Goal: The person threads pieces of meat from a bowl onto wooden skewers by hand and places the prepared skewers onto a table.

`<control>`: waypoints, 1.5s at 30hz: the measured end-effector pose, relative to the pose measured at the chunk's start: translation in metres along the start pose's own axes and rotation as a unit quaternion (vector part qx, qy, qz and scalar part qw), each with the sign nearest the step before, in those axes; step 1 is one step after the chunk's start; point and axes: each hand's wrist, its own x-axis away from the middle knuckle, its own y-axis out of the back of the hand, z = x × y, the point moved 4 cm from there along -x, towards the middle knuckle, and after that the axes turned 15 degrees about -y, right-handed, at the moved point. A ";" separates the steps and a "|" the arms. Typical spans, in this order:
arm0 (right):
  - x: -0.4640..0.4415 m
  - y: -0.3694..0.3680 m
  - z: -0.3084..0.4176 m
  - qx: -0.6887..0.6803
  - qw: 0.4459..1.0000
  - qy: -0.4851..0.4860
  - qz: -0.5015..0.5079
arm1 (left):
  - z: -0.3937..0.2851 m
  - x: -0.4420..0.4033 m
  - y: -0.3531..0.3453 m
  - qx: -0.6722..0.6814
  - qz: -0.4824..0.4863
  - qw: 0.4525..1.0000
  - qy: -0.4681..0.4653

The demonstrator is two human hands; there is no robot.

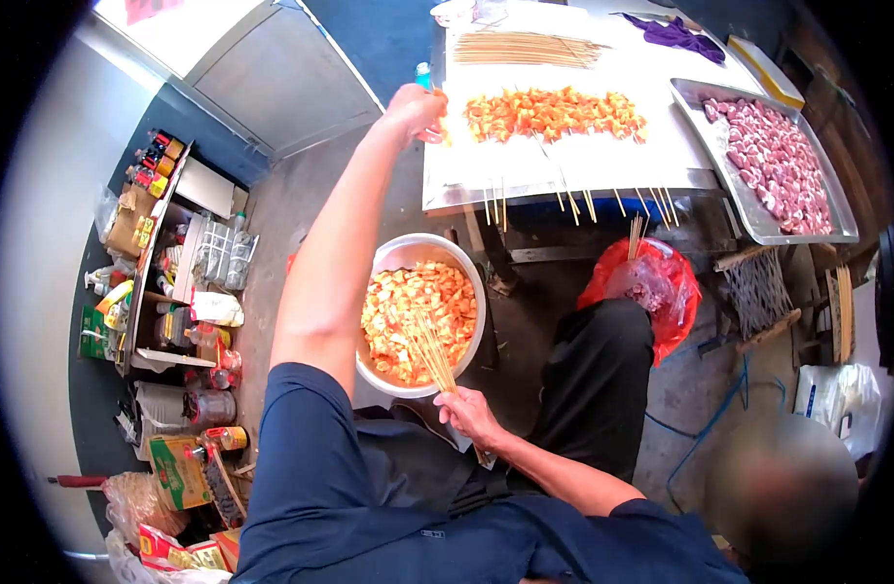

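Observation:
My left hand (418,111) reaches out to the left edge of the white-topped table (525,171), its fingers closed. Orange meat (444,125) shows at the fingertips; glare hides whether a stick runs through it. Low in front of my lap, my right hand (469,415) is wrapped round a bundle of thin wooden skewers (429,352). The skewers' upper ends lie over a white tub (478,326) of orange, marinated meat chunks (432,292). On the table lies a row of threaded meat skewers (554,115), their bare sticks jutting past the front edge.
Bare skewers (529,49) and a purple cloth (675,35) lie farther back on the table. A metal tray (826,234) of dark red meat pieces stands at right. Below are a red bag (682,326) and a blue cord (719,409). Crowded shelves (155,273) line the left wall.

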 end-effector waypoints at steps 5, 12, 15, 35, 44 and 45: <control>-0.007 0.005 0.000 0.013 0.998 0.040 -0.036 | 0.010 -0.006 -0.027 -0.068 0.056 0.995 -0.045; -0.004 0.013 0.001 0.108 0.981 0.117 -0.109 | 0.022 0.090 0.022 0.103 -0.158 0.973 -0.135; -0.005 0.017 -0.003 0.097 0.978 0.136 -0.128 | 0.061 0.160 0.034 0.124 -0.209 0.966 -0.092; 0.022 0.021 -0.010 -0.004 0.985 0.121 -0.126 | 0.245 0.343 -0.075 -0.353 0.144 0.923 -0.062; 0.021 0.024 -0.017 0.008 0.986 0.114 -0.125 | 0.232 0.341 -0.079 -0.292 0.136 0.945 -0.052; 0.021 0.023 -0.018 0.011 0.987 0.111 -0.119 | 0.232 0.342 -0.079 -0.290 0.111 0.949 -0.055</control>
